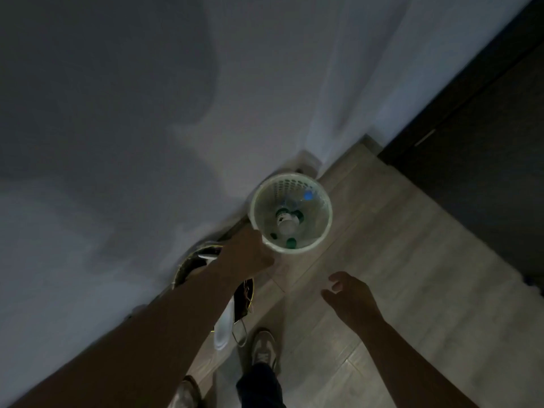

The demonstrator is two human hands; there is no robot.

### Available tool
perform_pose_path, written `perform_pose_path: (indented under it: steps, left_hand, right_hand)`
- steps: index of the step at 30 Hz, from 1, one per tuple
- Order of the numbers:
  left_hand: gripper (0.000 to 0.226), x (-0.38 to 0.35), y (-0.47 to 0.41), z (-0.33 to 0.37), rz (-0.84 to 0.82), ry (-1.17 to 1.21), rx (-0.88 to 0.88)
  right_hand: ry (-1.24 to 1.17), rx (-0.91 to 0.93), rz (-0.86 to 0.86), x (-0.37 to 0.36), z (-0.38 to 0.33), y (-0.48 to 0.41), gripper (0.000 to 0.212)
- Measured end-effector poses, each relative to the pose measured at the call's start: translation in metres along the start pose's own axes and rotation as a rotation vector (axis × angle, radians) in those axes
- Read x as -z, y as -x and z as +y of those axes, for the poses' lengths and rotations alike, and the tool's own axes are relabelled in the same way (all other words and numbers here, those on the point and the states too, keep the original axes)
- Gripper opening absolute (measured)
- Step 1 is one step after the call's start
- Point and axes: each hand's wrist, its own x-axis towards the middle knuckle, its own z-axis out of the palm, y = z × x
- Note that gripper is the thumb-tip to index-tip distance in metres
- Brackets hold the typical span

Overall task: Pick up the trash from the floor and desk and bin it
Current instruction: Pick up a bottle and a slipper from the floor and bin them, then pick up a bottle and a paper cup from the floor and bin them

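Note:
A white perforated bin (319, 231) stands on the wooden floor by the wall corner, seen from above. Inside it lie a clear plastic bottle (287, 223), green caps and a blue cap (308, 195). My left hand (248, 254) is at the bin's near-left rim, knuckles against it, fingers curled out of sight under the rim as if gripping it. My right hand (348, 298) hovers over the floor in front of the bin, fingers loosely spread, holding nothing.
A dark bag with white items (203, 260) sits against the wall under my left arm, with something white (222, 328) below it. My shoes (263, 346) are on the floor. A dark cabinet (471, 136) fills the right and a pale rug (459, 290) lies before it.

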Motion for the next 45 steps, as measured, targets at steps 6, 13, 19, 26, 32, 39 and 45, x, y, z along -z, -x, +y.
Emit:
perform_pose_path:
  steps: [6,13,19,26,32,39,45]
  left_hand:
    - [0.047,0.048,0.065,-0.004,0.035,-0.091,0.023]
    - [0.047,0.089,0.149,-0.044,0.1,-0.141,0.131]
    - [0.049,0.083,0.258,-0.087,0.199,-0.111,0.243]
    - [0.048,0.034,0.422,-0.141,0.353,-0.014,0.489]
    - [0.049,-0.072,0.607,-0.169,0.486,0.136,0.755]
    - [0.05,-0.225,0.831,-0.15,0.626,0.377,1.09]
    - [0.049,-0.325,0.971,-0.113,0.779,0.576,1.362]
  right_hand:
    - [0.186,0.144,-0.036,0.025,-0.045,0.026,0.043]
    - [0.543,0.312,-0.127,0.036,-0.098,0.068,0.049]
    - [0.768,0.555,-0.167,0.014,-0.151,0.122,0.04]
    - [0.943,0.91,-0.204,-0.053,-0.209,0.229,0.038]
    - [1.094,1.231,-0.35,-0.147,-0.216,0.382,0.031]
    - [1.27,1.623,-0.518,-0.26,-0.161,0.597,0.041]
    - [1.361,1.913,-0.706,-0.339,-0.11,0.762,0.047]
